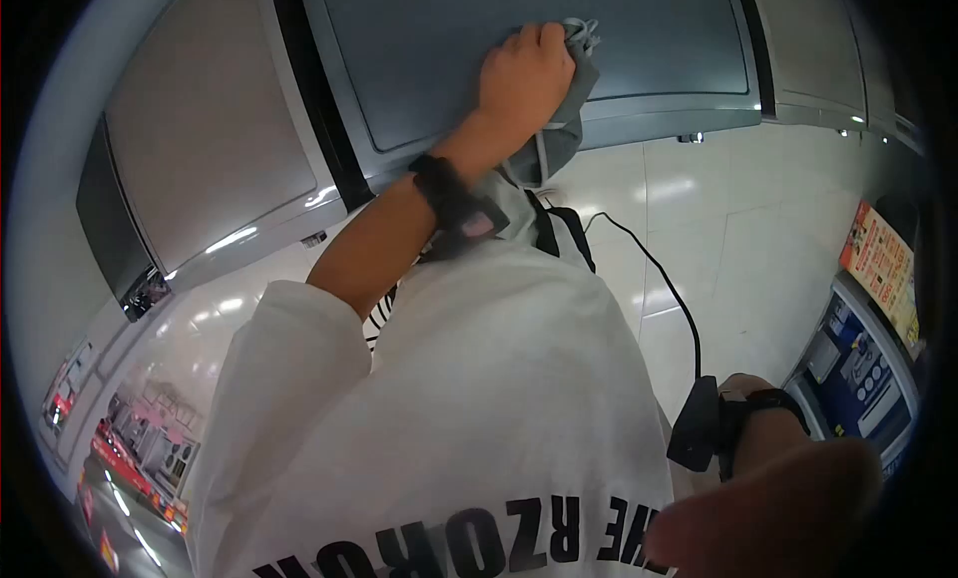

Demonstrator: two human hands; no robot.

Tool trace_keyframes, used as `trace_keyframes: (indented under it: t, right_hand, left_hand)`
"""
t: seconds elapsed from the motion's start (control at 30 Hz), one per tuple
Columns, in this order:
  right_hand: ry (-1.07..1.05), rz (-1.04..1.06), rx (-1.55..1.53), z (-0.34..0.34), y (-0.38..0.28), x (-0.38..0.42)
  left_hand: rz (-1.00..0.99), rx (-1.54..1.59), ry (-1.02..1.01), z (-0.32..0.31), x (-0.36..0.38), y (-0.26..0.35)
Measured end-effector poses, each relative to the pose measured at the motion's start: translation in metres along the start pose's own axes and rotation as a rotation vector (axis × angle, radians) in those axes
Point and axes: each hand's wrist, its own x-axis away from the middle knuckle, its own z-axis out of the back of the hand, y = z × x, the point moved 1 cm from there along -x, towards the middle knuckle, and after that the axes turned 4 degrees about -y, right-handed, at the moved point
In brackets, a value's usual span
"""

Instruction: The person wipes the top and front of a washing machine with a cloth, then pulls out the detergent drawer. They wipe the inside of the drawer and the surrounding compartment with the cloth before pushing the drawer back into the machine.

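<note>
My left hand [526,76] is closed around the upper part of a grey drawstring bag [567,139] with light cords. It rests over a flat grey-blue panel [419,49], and the bag hangs past the panel's front edge. A black band with a box-like device [459,207] is strapped to my left wrist. At the lower right, my right hand [743,383] is mostly hidden behind another black device [696,423] on that wrist. Its fingers do not show clearly. A blurred skin-coloured shape [778,508] lies close to the camera.
A black cable [671,279] runs from the right wrist device toward my waist. Brownish-grey panels [215,99] flank the middle one. A display board [863,354] with an orange sign [883,269] stands at right. Shiny pale floor tiles [699,214] show below the panels.
</note>
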Motion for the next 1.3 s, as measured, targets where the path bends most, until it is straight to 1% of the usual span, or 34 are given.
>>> trace_keyframes:
  t: [0.03, 0.07, 0.1, 0.13, 0.17, 0.2, 0.27, 0.3, 0.33, 0.4, 0.47, 0.53, 0.6, 0.67, 0.73, 0.77, 0.8, 0.83, 0.87, 0.9, 0.97, 1.03, 1.07, 1.1, 1.17, 1.23, 1.3]
  right_hand:
    - [-0.005, 0.007, -0.004, 0.019, -0.001, 0.012]
    - [-0.017, 0.009, -0.003, 0.018, -0.001, 0.012]
    - [-0.047, 0.022, 0.0, 0.012, -0.018, 0.012]
    - [-0.067, 0.03, -0.003, 0.02, -0.012, 0.022]
    - [-0.089, 0.037, -0.008, 0.033, 0.007, 0.032]
    - [-0.122, 0.077, -0.013, 0.026, 0.017, 0.032]
    - [-0.166, 0.12, -0.024, 0.034, 0.031, 0.051]
    - [-0.182, 0.146, -0.034, 0.042, 0.034, 0.063]
    - [-0.196, 0.168, -0.038, 0.048, 0.038, 0.074]
    - [-0.216, 0.199, -0.031, 0.058, 0.044, 0.094]
    - [-0.242, 0.225, -0.01, 0.061, 0.056, 0.103]
    - [-0.245, 0.248, 0.0, 0.064, 0.063, 0.115]
    - [-0.198, 0.253, -0.009, 0.065, 0.067, 0.128]
    - [-0.146, 0.25, -0.023, 0.065, 0.07, 0.141]
    - [-0.099, 0.245, -0.049, 0.058, 0.078, 0.143]
    - [-0.089, 0.232, -0.052, 0.044, 0.084, 0.129]
    - [-0.073, 0.235, -0.057, 0.041, 0.088, 0.128]
    - [-0.056, 0.237, -0.055, 0.036, 0.091, 0.128]
    - [-0.05, 0.239, -0.054, 0.032, 0.092, 0.125]
    - [-0.039, 0.222, -0.05, 0.027, 0.092, 0.124]
    - [-0.038, 0.203, -0.016, 0.019, 0.087, 0.122]
    - [-0.025, 0.196, 0.03, 0.011, 0.083, 0.118]
    - [-0.025, 0.186, 0.047, 0.006, 0.079, 0.117]
    - [-0.031, 0.179, 0.064, 0.0, 0.075, 0.116]
    - [-0.056, 0.15, 0.094, -0.012, 0.081, 0.111]
    - [-0.102, 0.146, 0.101, -0.021, 0.09, 0.098]
    - [-0.159, 0.149, 0.11, -0.025, 0.094, 0.083]
  left_hand:
    - [-0.019, 0.036, 0.029, -0.01, -0.022, 0.023]
    - [-0.01, 0.009, -0.007, -0.01, -0.021, 0.02]
    - [-0.009, 0.017, -0.005, 0.006, -0.012, 0.032]
    - [0.001, 0.021, -0.001, -0.003, -0.017, 0.043]
    - [0.018, 0.006, 0.009, -0.028, -0.039, 0.048]
    - [0.017, 0.004, 0.023, -0.03, -0.042, 0.047]
    - [0.052, -0.068, -0.002, -0.046, -0.049, 0.069]
    - [0.027, -0.137, 0.116, -0.062, -0.051, 0.08]
    - [0.03, -0.232, 0.137, -0.072, -0.058, 0.094]
    - [0.047, -0.217, 0.118, -0.094, -0.073, 0.124]
    - [0.034, -0.196, 0.116, -0.119, -0.087, 0.137]
    - [-0.008, -0.224, 0.135, -0.138, -0.1, 0.155]
    - [-0.073, -0.269, 0.106, -0.157, -0.104, 0.171]
    - [-0.092, -0.372, 0.057, -0.159, -0.108, 0.19]
    - [-0.142, -0.285, 0.07, -0.166, -0.106, 0.194]
    - [0.063, -0.174, -0.238, -0.128, -0.099, 0.176]
    - [-0.016, -0.22, -0.18, -0.142, -0.098, 0.167]
    - [-0.109, -0.222, -0.001, -0.16, -0.097, 0.154]
    - [-0.061, -0.348, -0.14, -0.153, -0.103, 0.159]
    - [0.02, -0.311, -0.17, -0.163, -0.103, 0.153]
    - [-0.199, -0.335, 0.076, -0.164, -0.085, 0.14]
    - [-0.169, -0.354, 0.027, -0.154, -0.068, 0.14]
    - [-0.219, -0.381, 0.037, -0.15, -0.061, 0.135]
    - [-0.147, -0.331, 0.047, -0.154, -0.052, 0.129]
    - [-0.133, -0.258, 0.03, -0.162, -0.032, 0.11]
    - [-0.069, -0.183, 0.069, -0.162, -0.017, 0.09]
    - [-0.047, -0.236, 0.093, -0.15, -0.009, 0.06]
